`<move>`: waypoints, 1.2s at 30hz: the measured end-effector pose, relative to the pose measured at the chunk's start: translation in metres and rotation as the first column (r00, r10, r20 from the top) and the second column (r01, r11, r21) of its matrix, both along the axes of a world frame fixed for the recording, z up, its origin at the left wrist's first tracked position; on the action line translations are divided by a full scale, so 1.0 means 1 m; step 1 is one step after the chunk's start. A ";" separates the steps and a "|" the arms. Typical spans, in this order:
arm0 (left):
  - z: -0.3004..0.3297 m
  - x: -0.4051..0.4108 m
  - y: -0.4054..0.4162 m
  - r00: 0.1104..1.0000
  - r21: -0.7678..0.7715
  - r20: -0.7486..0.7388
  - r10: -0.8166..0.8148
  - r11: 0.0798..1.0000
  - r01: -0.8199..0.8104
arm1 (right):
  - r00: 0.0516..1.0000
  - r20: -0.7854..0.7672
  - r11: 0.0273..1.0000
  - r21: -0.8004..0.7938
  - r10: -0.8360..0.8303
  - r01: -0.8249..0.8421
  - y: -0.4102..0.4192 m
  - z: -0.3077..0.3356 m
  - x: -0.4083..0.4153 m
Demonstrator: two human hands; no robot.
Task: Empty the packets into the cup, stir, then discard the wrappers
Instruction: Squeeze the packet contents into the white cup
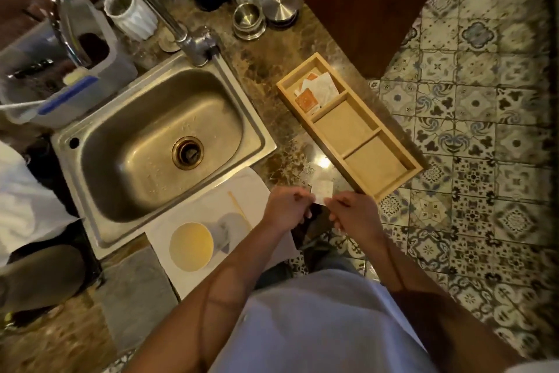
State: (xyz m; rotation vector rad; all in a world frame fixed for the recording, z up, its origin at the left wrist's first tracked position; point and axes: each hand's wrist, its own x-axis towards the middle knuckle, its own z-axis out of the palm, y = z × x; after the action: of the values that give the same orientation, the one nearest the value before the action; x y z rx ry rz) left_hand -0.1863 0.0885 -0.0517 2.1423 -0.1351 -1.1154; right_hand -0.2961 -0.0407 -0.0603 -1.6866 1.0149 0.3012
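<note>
Both the left hand (289,209) and the right hand (352,212) pinch a white packet (322,191) above the table (272,118) edge, well right of the cup (191,246). Torn here, powder would likely spill on the patterned floor (472,118). Dark marble surface, steel sink (157,143), wooden tray (348,127) with more packets.

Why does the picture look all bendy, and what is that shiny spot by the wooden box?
In the head view, the wide lens curves the sink and floor tiles at the edges; the bright spot is lamp glare on the polished counter beside the wooden tray; the hands and packet look slightly blurred.
</note>
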 end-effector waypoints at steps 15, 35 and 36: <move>-0.028 0.007 -0.010 0.979 0.205 0.133 -0.151 0.971 0.122 | 0.983 -0.138 0.949 -0.274 0.121 -0.155 0.005 -0.014 0.020; -0.024 -0.007 -0.010 0.896 0.312 0.354 -0.266 0.937 0.155 | 0.988 -0.131 0.935 -0.336 0.078 -0.118 0.008 -0.020 0.018; -0.024 -0.007 -0.010 0.899 0.312 0.353 -0.260 0.939 0.149 | 0.989 -0.127 0.933 -0.339 0.079 -0.118 0.009 -0.020 0.017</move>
State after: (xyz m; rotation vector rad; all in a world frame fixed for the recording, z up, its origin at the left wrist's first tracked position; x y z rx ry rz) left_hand -0.1933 0.0786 -0.0753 2.6391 -0.4206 -0.8419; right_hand -0.2787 -0.0321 -0.0807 -2.0633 1.1158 0.2969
